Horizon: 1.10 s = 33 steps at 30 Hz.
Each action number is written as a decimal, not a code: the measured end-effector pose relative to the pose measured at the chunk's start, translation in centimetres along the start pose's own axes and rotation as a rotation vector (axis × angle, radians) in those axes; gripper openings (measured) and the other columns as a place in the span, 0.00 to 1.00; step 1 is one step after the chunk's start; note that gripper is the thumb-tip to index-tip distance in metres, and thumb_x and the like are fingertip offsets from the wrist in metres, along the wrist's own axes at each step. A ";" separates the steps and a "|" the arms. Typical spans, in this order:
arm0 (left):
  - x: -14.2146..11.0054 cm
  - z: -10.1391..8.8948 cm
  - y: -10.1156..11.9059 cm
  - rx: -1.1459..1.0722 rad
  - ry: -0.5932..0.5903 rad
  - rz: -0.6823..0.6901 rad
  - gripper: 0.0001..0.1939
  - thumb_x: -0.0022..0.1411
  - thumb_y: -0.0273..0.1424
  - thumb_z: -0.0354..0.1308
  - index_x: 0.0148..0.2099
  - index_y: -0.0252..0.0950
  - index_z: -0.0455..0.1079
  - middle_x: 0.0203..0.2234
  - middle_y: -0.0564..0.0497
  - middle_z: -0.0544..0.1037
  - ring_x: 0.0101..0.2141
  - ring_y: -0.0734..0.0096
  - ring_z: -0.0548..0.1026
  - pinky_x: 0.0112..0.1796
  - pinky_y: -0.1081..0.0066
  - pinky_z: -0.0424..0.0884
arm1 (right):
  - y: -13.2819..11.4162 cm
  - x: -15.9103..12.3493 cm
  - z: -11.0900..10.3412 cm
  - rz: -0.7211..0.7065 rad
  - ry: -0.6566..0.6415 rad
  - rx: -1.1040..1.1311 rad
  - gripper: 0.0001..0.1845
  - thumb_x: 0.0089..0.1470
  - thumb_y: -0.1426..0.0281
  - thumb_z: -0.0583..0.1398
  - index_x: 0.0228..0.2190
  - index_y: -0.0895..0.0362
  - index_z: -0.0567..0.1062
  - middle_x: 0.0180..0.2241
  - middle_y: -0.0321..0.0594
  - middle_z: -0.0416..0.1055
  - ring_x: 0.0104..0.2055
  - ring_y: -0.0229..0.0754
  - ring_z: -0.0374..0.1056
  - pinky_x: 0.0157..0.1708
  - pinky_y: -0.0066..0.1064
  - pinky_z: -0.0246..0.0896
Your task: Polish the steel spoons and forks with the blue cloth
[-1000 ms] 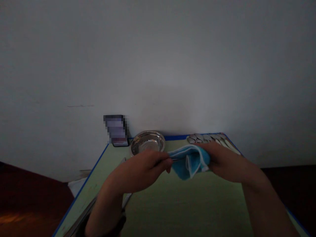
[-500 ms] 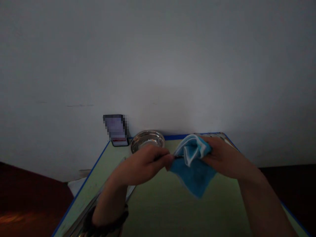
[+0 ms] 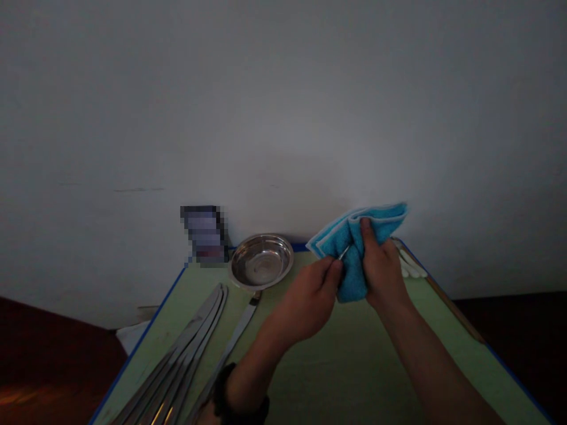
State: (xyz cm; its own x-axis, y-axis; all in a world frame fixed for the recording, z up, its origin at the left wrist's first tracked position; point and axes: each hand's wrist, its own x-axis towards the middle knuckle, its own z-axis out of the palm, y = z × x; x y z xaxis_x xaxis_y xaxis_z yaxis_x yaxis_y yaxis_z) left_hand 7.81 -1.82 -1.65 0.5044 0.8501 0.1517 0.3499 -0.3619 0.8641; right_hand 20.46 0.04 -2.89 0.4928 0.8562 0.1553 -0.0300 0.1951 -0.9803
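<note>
My left hand (image 3: 312, 295) is closed on a thin, shiny metal utensil (image 3: 344, 253). Most of the utensil is hidden by my fingers and the cloth, so its kind does not show. A blue cloth with white edging (image 3: 353, 274) is folded around its far part. My right hand (image 3: 384, 265) grips this cloth, with the thumb on top pressing into the folds. Both hands are above the table, close together. Behind my left hand stands a round metal bowl (image 3: 261, 260).
Several long, flat metal knives (image 3: 190, 348) lie fanned out on the left of the green table (image 3: 354, 366). A single knife (image 3: 239, 330) lies beside them, below the bowl. A blurred phone-like screen (image 3: 206, 233) leans on the wall. White finger-shaped pieces (image 3: 411, 265) lie at the right edge.
My left hand has moved right, uncovering the bowl and knives. The cloth has risen and been regathered around the utensil. My right hand has turned more upright, its thumb now on top.
</note>
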 end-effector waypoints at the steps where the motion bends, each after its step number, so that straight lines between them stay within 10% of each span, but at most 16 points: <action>1: -0.2 -0.7 0.0 0.010 -0.035 -0.009 0.18 0.66 0.38 0.37 0.27 0.36 0.57 0.19 0.57 0.61 0.22 0.77 0.61 0.24 0.75 0.59 | 0.0 0.2 -0.3 -0.037 -0.063 0.010 0.16 0.48 0.55 0.57 0.25 0.56 0.70 0.20 0.32 0.67 0.24 0.38 0.64 0.28 0.30 0.61; 7: -2.2 -6.5 0.5 0.244 -0.303 -0.056 0.19 0.64 0.38 0.41 0.29 0.35 0.66 0.21 0.56 0.65 0.24 0.77 0.65 0.27 0.76 0.61 | -2.0 1.0 -3.3 -0.195 -0.786 -0.173 0.06 0.49 0.67 0.60 0.29 0.55 0.74 0.29 0.33 0.72 0.32 0.37 0.67 0.35 0.30 0.62; 10: -2.9 -7.5 1.3 0.358 -0.350 -0.082 0.18 0.64 0.38 0.42 0.31 0.37 0.68 0.24 0.56 0.68 0.28 0.75 0.68 0.31 0.73 0.62 | -3.0 0.7 -3.8 -0.318 -0.888 -0.323 0.06 0.46 0.72 0.61 0.30 0.55 0.76 0.29 0.33 0.73 0.30 0.36 0.67 0.33 0.28 0.63; 24: -4.2 -7.0 2.1 0.439 -0.162 -0.044 0.14 0.64 0.37 0.42 0.32 0.38 0.66 0.26 0.56 0.69 0.29 0.73 0.68 0.32 0.70 0.61 | -3.5 -1.1 -1.0 -0.402 -0.379 -0.449 0.11 0.47 0.62 0.61 0.22 0.57 0.72 0.21 0.32 0.70 0.24 0.35 0.65 0.24 0.26 0.60; 33: -2.0 -6.1 1.0 0.298 -0.193 -0.070 0.18 0.65 0.37 0.40 0.30 0.35 0.65 0.21 0.56 0.64 0.25 0.76 0.64 0.27 0.74 0.61 | -3.1 -0.3 -1.5 -0.380 -0.394 -0.577 0.13 0.52 0.58 0.55 0.31 0.56 0.67 0.28 0.37 0.70 0.30 0.39 0.66 0.32 0.31 0.61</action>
State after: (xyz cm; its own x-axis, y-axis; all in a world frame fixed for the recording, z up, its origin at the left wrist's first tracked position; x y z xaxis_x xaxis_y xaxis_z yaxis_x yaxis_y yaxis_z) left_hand 2.32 -1.58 1.82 0.6014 0.7987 -0.0208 0.5889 -0.4255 0.6871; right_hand 21.71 -1.55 -0.08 0.0320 0.9077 0.4184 0.5869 0.3217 -0.7430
